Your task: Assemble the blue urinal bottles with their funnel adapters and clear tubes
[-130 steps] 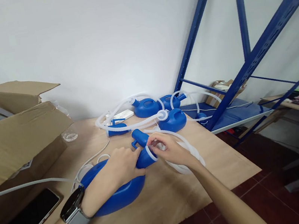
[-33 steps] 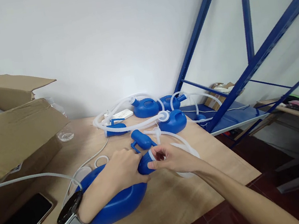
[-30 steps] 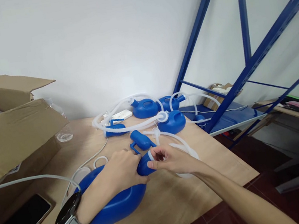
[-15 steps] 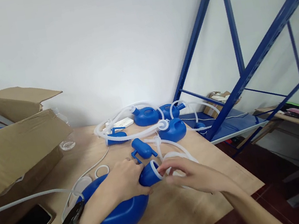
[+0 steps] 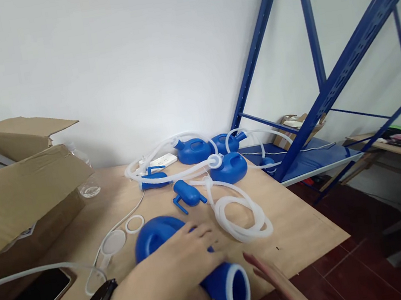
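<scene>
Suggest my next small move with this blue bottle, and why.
Perhaps use your right grip to press gently around the white ring: it circles the open end of the blue bottle, which your left grip holds, and your right is close by but apart. How firmly the ring sits isn't visible.

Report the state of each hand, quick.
Left hand: closed around the blue jug.
Right hand: open, nothing visible in it.

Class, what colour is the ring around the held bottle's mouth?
The ring is white, best seen in the head view.
</scene>
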{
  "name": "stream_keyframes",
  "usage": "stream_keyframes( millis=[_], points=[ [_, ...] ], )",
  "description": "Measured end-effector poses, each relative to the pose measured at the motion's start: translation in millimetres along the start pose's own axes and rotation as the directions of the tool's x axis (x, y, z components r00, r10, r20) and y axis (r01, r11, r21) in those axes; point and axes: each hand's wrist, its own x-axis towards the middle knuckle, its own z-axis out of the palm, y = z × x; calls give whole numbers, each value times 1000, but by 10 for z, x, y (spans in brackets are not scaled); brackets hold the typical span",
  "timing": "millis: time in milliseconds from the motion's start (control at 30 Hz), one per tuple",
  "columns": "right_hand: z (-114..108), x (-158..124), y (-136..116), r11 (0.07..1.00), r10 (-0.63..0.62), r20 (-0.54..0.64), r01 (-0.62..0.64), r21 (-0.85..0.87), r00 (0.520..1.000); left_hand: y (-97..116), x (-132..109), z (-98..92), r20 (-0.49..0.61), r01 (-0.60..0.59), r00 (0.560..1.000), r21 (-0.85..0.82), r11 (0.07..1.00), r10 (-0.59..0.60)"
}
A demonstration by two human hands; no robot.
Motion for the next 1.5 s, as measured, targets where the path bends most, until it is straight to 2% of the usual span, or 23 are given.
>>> stream_keyframes(
  millis=[67, 100, 167, 233, 333, 400, 500, 600, 633, 700, 800, 900, 967, 1100, 1200, 1333, 1500],
  points=[
    [78, 263, -118, 981, -103, -56, 92, -171, 993, 116, -43, 55, -85, -69, 994, 70, 995, 75],
    [118, 399, -185, 963, -167, -72, 147, -227, 983, 150, -74, 83, -121, -62, 990, 103, 993, 75],
    [195, 658, -317, 903, -330, -42, 302, -306, 943, 167, -157, 126, -184, -15, 982, 160, 987, 45],
    [261, 882, -427, 821, -467, 29, 446, -357, 884, 138, -270, 140, -236, 32, 972, 212, 977, 20],
    [335, 1145, -554, 750, -539, 144, 551, -365, 830, 103, -509, 131, -301, 83, 953, 295, 952, 10],
    [375, 1276, -634, 716, -567, 179, 589, -375, 804, 135, -714, 159, -379, 172, 925, 338, 925, -33],
    [416, 1423, -781, 676, -570, 218, 603, -424, 792, 269, -1053, 304, -537, 320, 835, 298, 899, -119],
    [420, 1529, -949, 678, -536, 240, 582, -448, 809, 462, -1318, 478, -676, 457, 694, 145, 878, -249],
    [416, 1559, -1003, 681, -532, 238, 577, -450, 813, 529, -1362, 513, -685, 465, 677, 113, 878, -270],
    [414, 1617, -1095, 675, -542, 234, 584, -451, 807, 647, -1367, 531, -681, 449, 677, 83, 890, -279],
    [466, 1721, -1155, 637, -581, 275, 638, -432, 766, 736, -1214, 456, -671, 433, 673, 18, 901, -311],
    [602, 1854, -1086, 604, -647, 305, 714, -355, 699, 695, -1030, 369, -671, 450, 647, -48, 892, -362],
    [705, 1947, -1000, 600, -681, 281, 736, -314, 676, 622, -959, 348, -657, 469, 641, -75, 880, -398],
    [847, 2102, -890, 634, -668, 219, 698, -334, 712, 472, -931, 378, -550, 533, 671, -108, 839, -497],
    [889, 2169, -893, 668, -643, 183, 661, -341, 744, 387, -935, 371, -506, 591, 654, -120, 797, -562],
    [892, 2198, -926, 684, -628, 168, 642, -346, 760, 320, -936, 288, -417, 577, 686, -188, 795, -596],
    [879, 2209, -950, 685, -627, 165, 639, -349, 762, 291, -959, 270, -408, 582, 659, -257, 772, -632]
  ],
)
